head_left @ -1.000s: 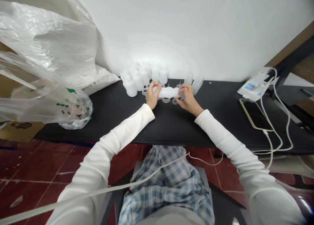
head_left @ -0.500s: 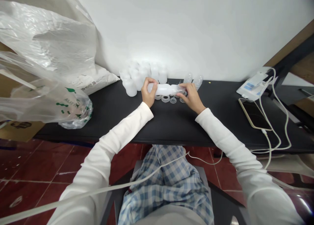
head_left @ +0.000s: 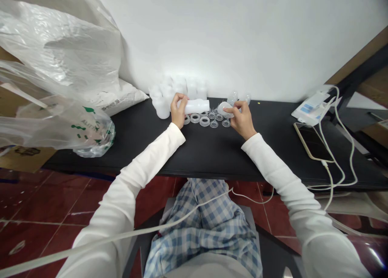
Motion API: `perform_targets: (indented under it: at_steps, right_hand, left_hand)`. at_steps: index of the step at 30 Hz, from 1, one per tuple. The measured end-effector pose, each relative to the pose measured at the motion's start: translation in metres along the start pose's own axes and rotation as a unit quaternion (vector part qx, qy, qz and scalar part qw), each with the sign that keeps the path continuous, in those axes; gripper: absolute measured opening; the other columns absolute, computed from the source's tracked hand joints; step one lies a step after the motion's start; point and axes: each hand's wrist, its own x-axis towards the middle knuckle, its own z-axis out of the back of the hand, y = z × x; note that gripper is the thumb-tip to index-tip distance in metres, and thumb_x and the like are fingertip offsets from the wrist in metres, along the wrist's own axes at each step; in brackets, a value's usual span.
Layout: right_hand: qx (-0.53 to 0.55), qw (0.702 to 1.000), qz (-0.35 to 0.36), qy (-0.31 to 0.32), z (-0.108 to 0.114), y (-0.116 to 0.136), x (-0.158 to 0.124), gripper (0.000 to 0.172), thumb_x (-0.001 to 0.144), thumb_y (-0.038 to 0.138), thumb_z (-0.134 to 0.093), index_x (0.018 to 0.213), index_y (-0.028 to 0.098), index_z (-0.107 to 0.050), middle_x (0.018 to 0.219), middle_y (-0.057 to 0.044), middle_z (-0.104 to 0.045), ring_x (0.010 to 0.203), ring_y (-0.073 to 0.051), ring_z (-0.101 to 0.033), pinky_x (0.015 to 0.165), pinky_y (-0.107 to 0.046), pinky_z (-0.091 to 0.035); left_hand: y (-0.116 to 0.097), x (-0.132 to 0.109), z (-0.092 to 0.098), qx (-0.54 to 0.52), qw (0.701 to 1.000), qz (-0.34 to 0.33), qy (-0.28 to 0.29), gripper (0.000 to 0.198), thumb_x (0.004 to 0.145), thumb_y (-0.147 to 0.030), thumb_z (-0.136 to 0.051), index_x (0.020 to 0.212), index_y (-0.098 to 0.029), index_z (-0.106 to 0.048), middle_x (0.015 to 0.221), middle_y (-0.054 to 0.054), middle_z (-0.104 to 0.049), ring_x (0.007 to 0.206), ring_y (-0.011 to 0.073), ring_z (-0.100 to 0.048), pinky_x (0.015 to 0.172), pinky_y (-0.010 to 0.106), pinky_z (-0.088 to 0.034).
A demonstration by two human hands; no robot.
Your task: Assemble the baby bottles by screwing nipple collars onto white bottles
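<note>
My left hand (head_left: 180, 110) is closed around the base end of a white plastic bottle (head_left: 197, 106), which lies sideways in the air with its other end pointing right. In my right hand (head_left: 241, 118) a clear domed cap (head_left: 224, 109) is pinched, its rounded side toward the bottle and a gap between them. Below, on the black table (head_left: 209, 152), lie several translucent rings (head_left: 204, 122) and small clear nozzle-like pieces (head_left: 214, 123). Behind my left hand stand several white bottles (head_left: 162, 108). Two more clear domed caps (head_left: 233, 97) stand behind my right hand.
A clear plastic bag (head_left: 93, 136) with green print and a large white sack (head_left: 79, 47) fill the left side. On the right are a phone (head_left: 313, 141), a power strip (head_left: 312, 106) and white cables (head_left: 353, 156). A white wall (head_left: 257, 39) rises behind the table.
The clear cap has come away from the bottle's right end and turned in my right hand. My left hand has shifted slightly left with the bottle, uncovering more rings below.
</note>
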Motion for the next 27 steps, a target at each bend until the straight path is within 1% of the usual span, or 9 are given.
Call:
perform_targets:
  at_steps: [3,7,11,14,17,19,21,24,27]
  right_hand:
    - [-0.016,1.000,-0.013,-0.015,-0.001,0.001,-0.001,0.023,0.092,0.026,-0.052,0.112,0.027,-0.064,0.105,-0.010,-0.055,0.104,-0.027,-0.058,0.096,-0.052,-0.053]
    - [-0.029,0.999,-0.015,-0.037,0.000,0.004,-0.002,0.030,0.091,0.023,-0.049,0.119,0.022,-0.059,0.116,-0.014,-0.053,0.114,-0.033,-0.057,0.102,-0.059,-0.049]
    - [-0.041,0.998,-0.008,-0.049,0.003,0.005,-0.001,0.033,0.090,0.020,-0.044,0.121,0.019,-0.055,0.119,-0.016,-0.051,0.118,-0.035,-0.057,0.102,-0.063,-0.048]
    - [-0.041,0.997,-0.006,-0.067,0.004,0.006,-0.001,0.035,0.089,0.018,-0.043,0.122,0.019,-0.054,0.118,-0.016,-0.051,0.118,-0.034,-0.057,0.102,-0.062,-0.049]
    - [-0.033,0.998,-0.012,-0.060,0.002,0.008,-0.001,0.037,0.087,0.016,-0.044,0.122,0.018,-0.053,0.118,-0.016,-0.052,0.118,-0.034,-0.057,0.103,-0.061,-0.049]
    - [-0.028,0.998,-0.016,-0.047,0.001,0.008,-0.002,0.038,0.086,0.016,-0.044,0.123,0.019,-0.053,0.119,-0.016,-0.052,0.119,-0.034,-0.057,0.104,-0.062,-0.048]
    - [-0.026,0.999,-0.018,-0.042,0.000,0.009,-0.002,0.039,0.084,0.015,-0.045,0.123,0.018,-0.052,0.119,-0.016,-0.052,0.119,-0.035,-0.056,0.104,-0.063,-0.047]
    - [-0.028,0.998,-0.018,-0.052,-0.001,0.008,-0.002,0.039,0.084,0.015,-0.045,0.123,0.018,-0.052,0.119,-0.016,-0.052,0.119,-0.035,-0.057,0.103,-0.064,-0.047]
    - [-0.027,0.998,-0.020,-0.058,-0.002,0.006,-0.002,0.037,0.086,0.017,-0.045,0.122,0.019,-0.052,0.119,-0.016,-0.052,0.118,-0.035,-0.057,0.102,-0.065,-0.047]
  left_hand:
    - [-0.002,0.002,0.007,-0.027,0.999,0.023,-0.014,0.053,0.081,-0.074,-0.065,0.083,-0.022,-0.058,0.085,0.003,-0.060,0.070,0.0161,-0.064,0.056,0.028,-0.053]
    - [-0.011,-0.001,0.019,-0.027,0.999,-0.001,-0.029,0.052,0.082,-0.075,-0.063,0.094,-0.024,-0.063,0.096,0.004,-0.062,0.075,0.0167,-0.066,0.054,0.026,-0.051]
    - [-0.017,-0.012,0.046,0.017,0.998,-0.051,-0.017,0.053,0.082,-0.073,-0.064,0.105,-0.025,-0.069,0.113,0.006,-0.066,0.102,0.0238,-0.068,0.079,0.033,-0.060]
    - [-0.017,-0.023,0.071,0.049,0.995,-0.083,-0.009,0.056,0.079,-0.068,-0.070,0.115,-0.025,-0.070,0.125,0.008,-0.068,0.125,0.0283,-0.062,0.108,0.042,-0.052]
    - [-0.016,-0.031,0.091,0.048,0.998,-0.036,0.031,0.066,0.070,-0.063,-0.081,0.122,-0.024,-0.069,0.132,0.010,-0.068,0.130,0.0308,-0.061,0.115,0.046,-0.046]
    - [-0.016,-0.033,0.100,0.026,0.998,0.025,0.049,0.071,0.063,-0.060,-0.088,0.120,-0.022,-0.070,0.128,0.012,-0.071,0.126,0.0320,-0.064,0.110,0.045,-0.050]
    - [-0.015,-0.034,0.105,-0.007,0.995,0.088,0.040,0.066,0.065,-0.064,-0.084,0.111,-0.018,-0.072,0.117,0.013,-0.075,0.117,0.0314,-0.069,0.100,0.043,-0.056]
    - [-0.015,-0.030,0.111,-0.051,0.989,0.141,0.006,0.066,0.080,-0.079,-0.060,0.103,-0.018,-0.070,0.102,0.012,-0.077,0.101,0.0261,-0.074,0.082,0.037,-0.062]
    - [-0.013,-0.022,0.116,-0.059,0.988,0.144,0.022,0.069,0.084,-0.086,-0.040,0.100,-0.024,-0.067,0.093,0.008,-0.077,0.092,0.0218,-0.075,0.070,0.031,-0.061]
